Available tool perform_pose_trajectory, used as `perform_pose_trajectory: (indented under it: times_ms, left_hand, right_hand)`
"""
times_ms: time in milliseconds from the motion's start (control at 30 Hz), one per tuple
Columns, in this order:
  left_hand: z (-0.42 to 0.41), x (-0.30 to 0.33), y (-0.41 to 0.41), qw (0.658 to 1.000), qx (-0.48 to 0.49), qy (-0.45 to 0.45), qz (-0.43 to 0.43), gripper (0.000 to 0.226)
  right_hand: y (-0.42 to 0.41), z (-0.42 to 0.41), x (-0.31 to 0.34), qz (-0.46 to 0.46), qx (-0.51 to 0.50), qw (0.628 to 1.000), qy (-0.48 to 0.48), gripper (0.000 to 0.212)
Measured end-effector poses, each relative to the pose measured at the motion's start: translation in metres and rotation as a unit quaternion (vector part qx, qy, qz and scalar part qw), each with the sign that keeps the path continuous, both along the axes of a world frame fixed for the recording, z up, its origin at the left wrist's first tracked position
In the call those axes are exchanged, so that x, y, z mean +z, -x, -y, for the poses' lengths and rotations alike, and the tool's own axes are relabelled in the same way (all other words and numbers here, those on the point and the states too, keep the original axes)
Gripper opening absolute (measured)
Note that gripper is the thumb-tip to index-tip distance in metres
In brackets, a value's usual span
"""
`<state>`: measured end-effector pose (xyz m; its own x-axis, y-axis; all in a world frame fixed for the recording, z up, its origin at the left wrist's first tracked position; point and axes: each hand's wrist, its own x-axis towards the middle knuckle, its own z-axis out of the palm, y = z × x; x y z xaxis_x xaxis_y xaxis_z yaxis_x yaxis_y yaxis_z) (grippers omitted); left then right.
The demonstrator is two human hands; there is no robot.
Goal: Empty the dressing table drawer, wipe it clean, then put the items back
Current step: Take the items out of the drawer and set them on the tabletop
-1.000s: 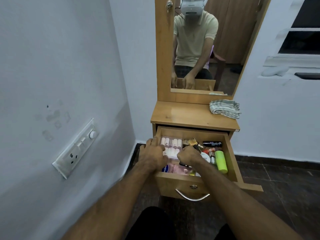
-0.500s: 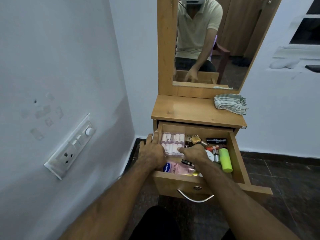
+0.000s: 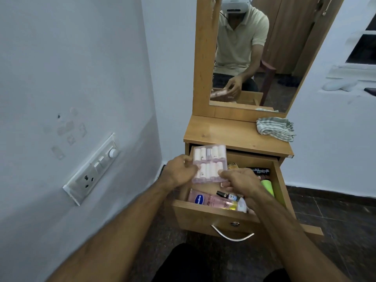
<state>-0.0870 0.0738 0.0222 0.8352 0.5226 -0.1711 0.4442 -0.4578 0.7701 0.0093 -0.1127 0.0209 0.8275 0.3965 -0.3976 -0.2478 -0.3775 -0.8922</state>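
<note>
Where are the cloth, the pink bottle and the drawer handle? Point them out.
cloth (image 3: pixel 274 131), head view, middle of the crumpled striped fabric.
pink bottle (image 3: pixel 211 201), head view, its pink body beside the blue label.
drawer handle (image 3: pixel 232 235), head view, middle of the curved metal bar.

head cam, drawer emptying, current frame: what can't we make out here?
- Items at the drawer's right middle: hidden under the right hand and forearm.
- Small print on the clear case of white tubes, held by both hands: too small to read. The left hand covers its left edge.
- Pink Vaseline bottle: label cut by the drawer front.
- Green tube: partly behind the right wrist.
- Drawer floor: not visible.
</note>
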Motion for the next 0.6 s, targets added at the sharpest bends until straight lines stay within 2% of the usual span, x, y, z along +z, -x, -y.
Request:
perform_pose_trajectory:
  times_ms: [100,200,267,400,500,600]
  left_hand:
    - [0.000,0.013,-0.008,0.975,0.048,0.192,0.099,0.019]
    - [-0.006,0.030,-0.029,0.936,0.108,0.267,0.203,0.021]
    - [-0.013,0.041,-0.044,0.934,0.131,0.258,0.208,0.025]
    - [-0.031,0.043,-0.066,0.962,0.102,0.198,0.159,0.032]
    - [-0.043,0.037,-0.079,0.983,0.064,0.112,0.128,0.040]
    - [-0.053,0.027,-0.088,0.992,0.045,-0.007,0.119,0.040]
  right_hand:
    - [-0.005,-0.002,0.024,0.022,-0.007,0.998,-0.057,0.018]
    - [-0.017,-0.017,0.043,0.029,-0.028,0.993,-0.108,0.016]
    - [-0.028,-0.029,0.050,0.034,-0.047,0.990,-0.127,0.018]
    - [-0.053,-0.055,0.050,0.040,-0.056,0.992,-0.105,0.033]
    - [-0.074,-0.072,0.040,0.076,-0.056,0.994,-0.055,0.037]
    - [-0.093,-0.086,0.033,0.146,-0.020,0.988,0.038,0.030]
